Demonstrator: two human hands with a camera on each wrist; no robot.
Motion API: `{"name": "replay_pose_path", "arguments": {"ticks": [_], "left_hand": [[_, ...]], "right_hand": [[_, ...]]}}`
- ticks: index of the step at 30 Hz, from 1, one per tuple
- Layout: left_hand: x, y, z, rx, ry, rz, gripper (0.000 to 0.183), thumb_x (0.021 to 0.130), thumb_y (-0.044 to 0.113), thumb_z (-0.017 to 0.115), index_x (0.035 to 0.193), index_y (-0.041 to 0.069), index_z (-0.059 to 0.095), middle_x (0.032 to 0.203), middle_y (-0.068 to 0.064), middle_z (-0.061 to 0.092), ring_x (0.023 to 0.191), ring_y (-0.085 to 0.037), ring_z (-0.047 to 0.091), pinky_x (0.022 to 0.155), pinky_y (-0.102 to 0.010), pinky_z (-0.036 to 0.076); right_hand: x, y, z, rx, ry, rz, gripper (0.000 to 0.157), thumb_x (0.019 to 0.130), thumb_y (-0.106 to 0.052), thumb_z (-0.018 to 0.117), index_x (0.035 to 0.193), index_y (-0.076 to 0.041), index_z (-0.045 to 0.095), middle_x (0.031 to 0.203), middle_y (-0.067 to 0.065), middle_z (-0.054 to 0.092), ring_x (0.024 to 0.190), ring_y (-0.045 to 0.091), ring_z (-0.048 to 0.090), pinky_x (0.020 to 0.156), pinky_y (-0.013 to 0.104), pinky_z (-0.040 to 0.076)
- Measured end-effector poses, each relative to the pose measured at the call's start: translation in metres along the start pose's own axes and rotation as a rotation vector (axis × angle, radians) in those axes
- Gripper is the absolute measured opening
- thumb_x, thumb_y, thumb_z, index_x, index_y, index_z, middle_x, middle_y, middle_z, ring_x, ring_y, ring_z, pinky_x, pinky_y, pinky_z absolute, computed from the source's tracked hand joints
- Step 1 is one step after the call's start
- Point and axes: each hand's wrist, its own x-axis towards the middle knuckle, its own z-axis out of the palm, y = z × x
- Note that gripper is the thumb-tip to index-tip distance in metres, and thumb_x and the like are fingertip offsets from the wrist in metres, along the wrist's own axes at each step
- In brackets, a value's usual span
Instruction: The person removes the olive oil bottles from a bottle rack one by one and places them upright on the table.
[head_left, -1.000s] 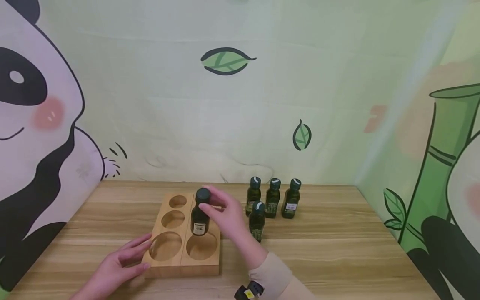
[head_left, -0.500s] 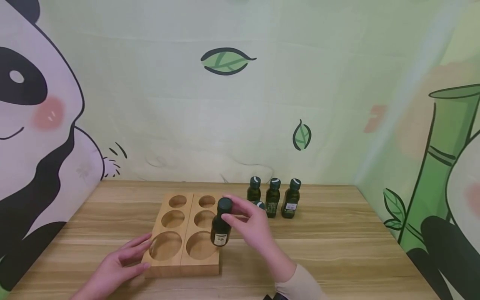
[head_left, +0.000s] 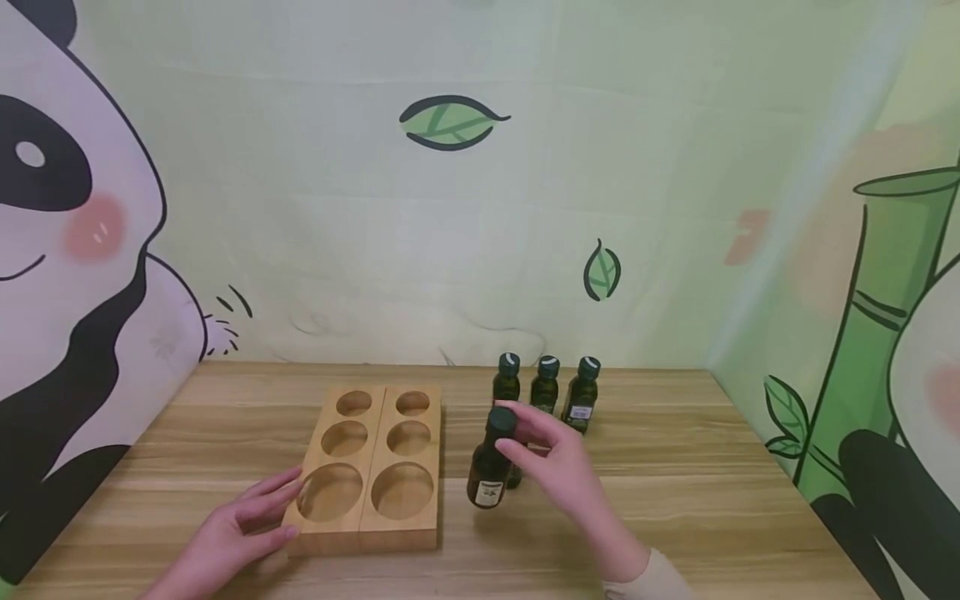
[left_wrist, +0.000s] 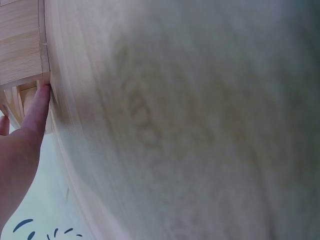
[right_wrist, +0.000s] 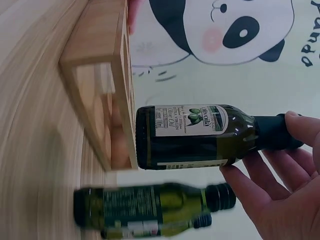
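Note:
My right hand (head_left: 551, 458) grips a dark glass olive oil bottle (head_left: 490, 467) by its black cap and neck. It hangs slightly tilted over the table, to the right of a wooden holder (head_left: 397, 527). The right wrist view shows the label on this bottle (right_wrist: 192, 120) reading olive oil. Two columns of round holes run through the holder, largest at the near end. Against its left side and near left corner rests my left hand (head_left: 225, 537), fingers fairly straight. Another bottle (head_left: 514, 477) stands mostly hidden behind the held one.
Three similar bottles stand farther back on the right: the left one (head_left: 507, 385), the middle one (head_left: 546, 387) and the right one (head_left: 581, 400). The wood-grain table (head_left: 675, 500) ends at a printed cloth backdrop (head_left: 337, 208).
My right hand has carried the bottle from above the holder's right column rightward and toward me, out past the holder's right edge. My left hand and the holder stay in place.

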Motion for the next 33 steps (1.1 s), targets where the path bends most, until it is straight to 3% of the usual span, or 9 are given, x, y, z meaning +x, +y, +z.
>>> {"name": "replay_pose_path", "arguments": {"ticks": [3, 11, 18, 27, 33], "left_hand": [[0.000, 0.001, 0.000, -0.004, -0.002, -0.004, 0.053, 0.088, 0.016, 0.077, 0.136, 0.002, 0.060, 0.146, 0.001, 0.051, 0.111, 0.003, 0.057, 0.088, -0.011, 0.042], [0.001, 0.004, -0.002, 0.000, -0.008, -0.063, 0.054, 0.088, 0.020, 0.077, 0.137, 0.006, 0.059, 0.148, -0.010, 0.047, 0.112, 0.005, 0.055, 0.089, -0.011, 0.041], [0.000, 0.003, -0.002, -0.007, -0.001, -0.033, 0.054, 0.088, 0.019, 0.077, 0.136, 0.004, 0.059, 0.148, -0.011, 0.048, 0.113, 0.003, 0.056, 0.089, -0.011, 0.042], [0.001, 0.004, -0.002, -0.011, -0.022, -0.081, 0.055, 0.088, 0.022, 0.077, 0.137, 0.005, 0.059, 0.150, -0.011, 0.046, 0.112, 0.003, 0.056, 0.089, -0.014, 0.043], [0.000, 0.004, -0.001, -0.010, -0.022, -0.067, 0.054, 0.088, 0.020, 0.077, 0.137, 0.004, 0.059, 0.149, -0.012, 0.046, 0.112, 0.003, 0.056, 0.089, -0.013, 0.043]], "right_hand": [[-0.003, 0.003, -0.011, -0.012, 0.024, 0.012, 0.041, 0.086, -0.006, 0.077, 0.126, -0.011, 0.068, 0.108, 0.010, 0.073, 0.097, 0.022, 0.069, 0.079, 0.028, 0.055], [-0.005, 0.013, -0.035, -0.093, 0.054, 0.060, 0.044, 0.087, -0.008, 0.076, 0.130, -0.012, 0.066, 0.114, 0.013, 0.070, 0.104, 0.028, 0.067, 0.081, 0.033, 0.056], [-0.003, 0.023, -0.053, -0.143, 0.087, 0.077, 0.043, 0.089, -0.012, 0.075, 0.131, -0.013, 0.065, 0.117, 0.015, 0.069, 0.108, 0.032, 0.065, 0.080, 0.033, 0.056], [0.006, 0.042, -0.065, -0.204, 0.079, 0.093, 0.043, 0.091, -0.017, 0.074, 0.133, -0.015, 0.064, 0.121, 0.014, 0.068, 0.112, 0.033, 0.063, 0.086, 0.040, 0.055], [0.010, 0.052, -0.069, -0.228, 0.062, 0.083, 0.043, 0.091, -0.016, 0.073, 0.133, -0.012, 0.064, 0.122, 0.015, 0.067, 0.113, 0.034, 0.062, 0.089, 0.045, 0.054]]}}
